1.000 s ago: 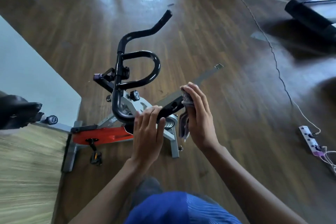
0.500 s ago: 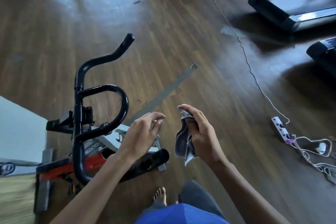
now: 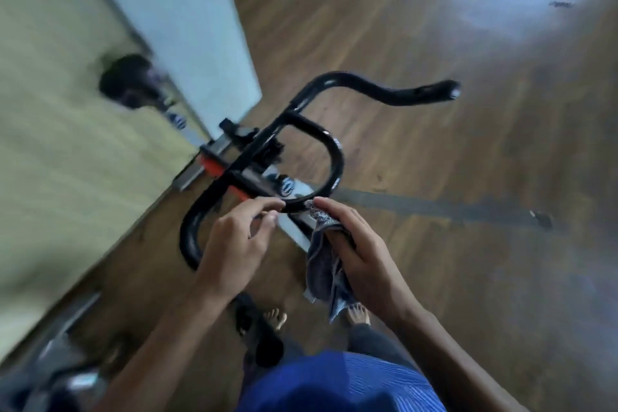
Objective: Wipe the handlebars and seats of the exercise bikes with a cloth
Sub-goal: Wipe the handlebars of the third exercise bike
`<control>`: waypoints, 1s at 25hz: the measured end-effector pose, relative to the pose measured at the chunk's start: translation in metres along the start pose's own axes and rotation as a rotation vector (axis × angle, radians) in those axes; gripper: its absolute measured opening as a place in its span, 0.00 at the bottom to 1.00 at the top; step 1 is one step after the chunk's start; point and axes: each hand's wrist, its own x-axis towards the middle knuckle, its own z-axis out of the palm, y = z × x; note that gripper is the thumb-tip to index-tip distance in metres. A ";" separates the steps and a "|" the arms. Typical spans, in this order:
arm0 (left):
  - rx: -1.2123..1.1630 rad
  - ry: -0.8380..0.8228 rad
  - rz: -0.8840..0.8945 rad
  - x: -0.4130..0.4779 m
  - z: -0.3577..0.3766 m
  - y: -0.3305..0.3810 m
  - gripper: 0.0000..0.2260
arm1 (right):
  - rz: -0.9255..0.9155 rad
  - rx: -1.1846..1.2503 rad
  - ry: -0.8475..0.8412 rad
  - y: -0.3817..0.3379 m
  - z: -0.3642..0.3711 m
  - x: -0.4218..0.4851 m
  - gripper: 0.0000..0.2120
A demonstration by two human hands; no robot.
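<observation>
**Cloth at the near curve of the handlebar loop**

The black handlebars (image 3: 337, 164) sit in the middle of the frame, with the inner loop nearest you and one long horn reaching toward the upper right. Your right hand (image 3: 363, 254) holds the grey patterned cloth (image 3: 322, 264). Its fingers curl over the bunched top, which touches the near curve of the loop, and the rest hangs down below your palm. Your left hand (image 3: 234, 244) is just left of it, with the fingers bent. The index tip is on that same curve and the thumb is a narrow gap below it. The blur hides whether it truly grips the bar.

Beneath the bars you see the bike's orange and grey frame (image 3: 212, 170). Its black saddle (image 3: 128, 80) is blurred at the upper left, over a yellow-green surface (image 3: 50, 160) beside a pale panel (image 3: 174, 27). A grey strip (image 3: 434, 207) lies across the wooden floor (image 3: 434, 43) to the right. Your bare feet (image 3: 276, 318) show at the bottom centre.
</observation>
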 end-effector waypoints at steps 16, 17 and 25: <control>-0.087 1.083 -0.692 -0.143 0.098 0.081 0.12 | -0.423 0.135 -1.037 0.030 0.025 0.002 0.21; -0.096 1.123 -0.710 -0.139 0.105 0.084 0.12 | -0.427 0.173 -1.065 0.033 0.026 -0.002 0.21; -0.118 1.408 -0.728 -0.106 0.135 0.093 0.15 | -0.592 0.419 -0.992 0.055 0.066 -0.005 0.19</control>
